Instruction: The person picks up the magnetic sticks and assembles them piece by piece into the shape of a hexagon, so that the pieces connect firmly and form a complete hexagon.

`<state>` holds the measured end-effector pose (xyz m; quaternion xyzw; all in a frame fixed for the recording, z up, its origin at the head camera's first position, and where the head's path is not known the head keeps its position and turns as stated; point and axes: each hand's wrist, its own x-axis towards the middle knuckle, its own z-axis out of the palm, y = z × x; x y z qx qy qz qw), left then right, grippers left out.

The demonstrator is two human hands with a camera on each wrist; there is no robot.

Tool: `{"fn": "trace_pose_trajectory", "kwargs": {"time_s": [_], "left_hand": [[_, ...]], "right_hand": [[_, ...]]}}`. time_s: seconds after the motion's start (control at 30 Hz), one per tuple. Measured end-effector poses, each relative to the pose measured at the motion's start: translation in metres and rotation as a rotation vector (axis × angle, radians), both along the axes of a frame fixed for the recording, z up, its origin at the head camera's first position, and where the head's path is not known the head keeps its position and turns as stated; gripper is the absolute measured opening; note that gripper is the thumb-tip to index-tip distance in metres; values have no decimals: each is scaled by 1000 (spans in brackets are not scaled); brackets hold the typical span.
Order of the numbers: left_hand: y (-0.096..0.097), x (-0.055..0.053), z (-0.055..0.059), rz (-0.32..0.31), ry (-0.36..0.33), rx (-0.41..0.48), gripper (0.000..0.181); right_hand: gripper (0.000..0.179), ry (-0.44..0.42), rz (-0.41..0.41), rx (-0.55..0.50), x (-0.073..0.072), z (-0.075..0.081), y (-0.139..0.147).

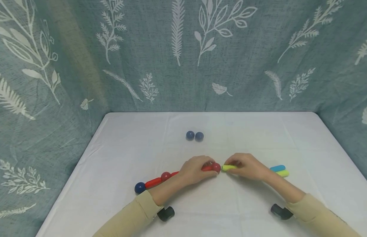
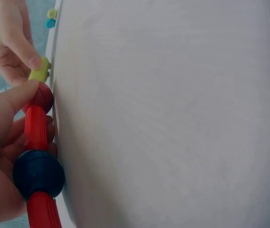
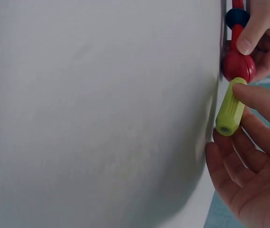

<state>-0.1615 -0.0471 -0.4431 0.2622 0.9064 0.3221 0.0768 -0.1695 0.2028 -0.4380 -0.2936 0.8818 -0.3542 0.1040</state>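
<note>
My left hand (image 1: 195,169) grips the right end of a chain of balls and ribbed red rods, its fingers around the last red rod (image 2: 35,127) and red ball (image 1: 216,167). A blue ball (image 2: 38,174) along the chain is hidden by that hand in the head view. Further left come another red ball (image 1: 165,176), a red rod (image 1: 153,182) and a dark blue end ball (image 1: 140,188). My right hand (image 1: 247,166) pinches a yellow-green rod (image 3: 231,108) between thumb and fingers, its far end right at the red ball.
Two loose dark blue balls, a left one (image 1: 190,135) and a right one (image 1: 199,137), lie side by side toward the back of the white table (image 1: 136,138). Beyond my right wrist lie a blue rod (image 1: 277,168) and another yellow-green rod (image 1: 282,173). A patterned curtain (image 1: 159,49) hangs behind.
</note>
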Motion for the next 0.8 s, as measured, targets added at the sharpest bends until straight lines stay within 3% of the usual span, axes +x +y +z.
{"fn": "trace_pose_trajectory", "kwargs": {"time_s": [0.2,0.4,0.63,0.8], "left_hand": [[-1,0,-1,16,-10,-1,37],[2,-3,-2,14,45,7,40],[8,-7,-3,11,60,-14,35],[8,-6,-2,22,48,-21,34]], "right_hand": [[22,-9,1,-32,0,-3,-4],[23,-24,-9,-90,-3,-8,-8],[24,-174,-85,-137,-6,-12,-14],[26,-218,-154,-193,-19,-13,-22]]}}
